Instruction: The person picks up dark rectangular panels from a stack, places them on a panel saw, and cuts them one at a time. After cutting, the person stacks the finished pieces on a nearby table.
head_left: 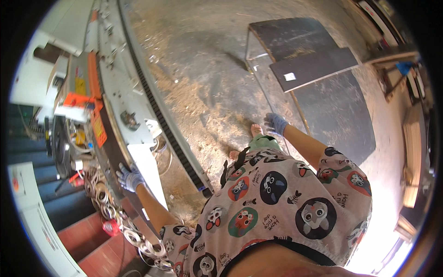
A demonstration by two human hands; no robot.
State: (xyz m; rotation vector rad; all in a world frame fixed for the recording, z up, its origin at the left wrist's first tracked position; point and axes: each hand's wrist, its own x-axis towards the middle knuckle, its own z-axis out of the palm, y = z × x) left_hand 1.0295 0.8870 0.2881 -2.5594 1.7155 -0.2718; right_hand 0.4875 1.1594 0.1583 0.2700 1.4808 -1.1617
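Note:
In a pale work glove, my left hand lies with fingers spread on a long dark brown board along the machine on the left. Nothing shows in its grip. My right hand, gloved too, hangs at my right side over the floor, fingers apart and nothing visible in them. It is nearest to the left edge of a dark table. Across that table rests a dark rectangular panel with a small white label.
Orange guards and a black wheel belong to the machine. Coiled strip rolls crowd its near left side. A ribbed black track runs along its right. Sawdust covers the floor. Stacked boards stand far right.

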